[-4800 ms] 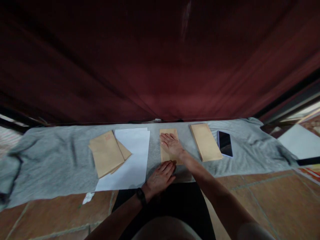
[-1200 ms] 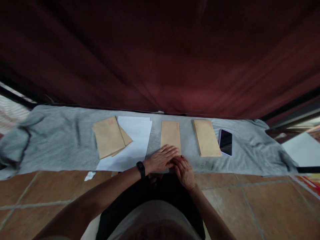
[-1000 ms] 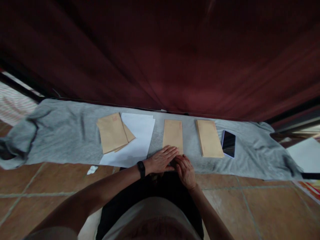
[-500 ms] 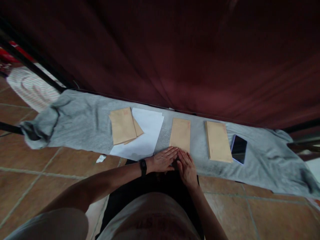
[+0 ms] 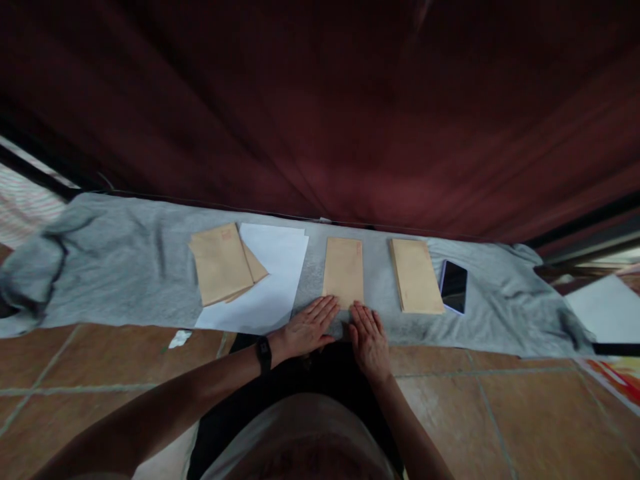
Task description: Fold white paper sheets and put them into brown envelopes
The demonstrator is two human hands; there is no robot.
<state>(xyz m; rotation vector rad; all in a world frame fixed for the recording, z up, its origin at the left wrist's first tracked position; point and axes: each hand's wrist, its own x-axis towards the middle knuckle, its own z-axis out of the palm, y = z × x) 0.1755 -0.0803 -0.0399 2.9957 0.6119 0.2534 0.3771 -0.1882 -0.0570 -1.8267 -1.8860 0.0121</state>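
Observation:
A brown paper envelope point(image 5: 344, 267) with small red print lies flat on the grey cloth in front of me. My left hand point(image 5: 311, 325), below a black wristband, rests with outstretched fingers on its near left corner. On its near right corner lie the fingertips of my right hand point(image 5: 369, 335), stretched out flat too. To the left, several brown envelopes point(image 5: 223, 263) lie fanned on white paper sheets point(image 5: 277, 270). A stack of brown envelopes point(image 5: 416, 277) lies on the right.
A phone point(image 5: 454, 287) with a purplish edge lies beside the right stack. Grey cloth point(image 5: 125, 267) covers the long narrow surface, with a dark red curtain point(image 5: 320, 113) behind it. A white scrap point(image 5: 180, 339) lies on the tiled floor point(image 5: 100, 360).
My hands have moved apart, from together at the middle of the envelope's near edge to its two near corners. The camera view has shifted, so things appear further left.

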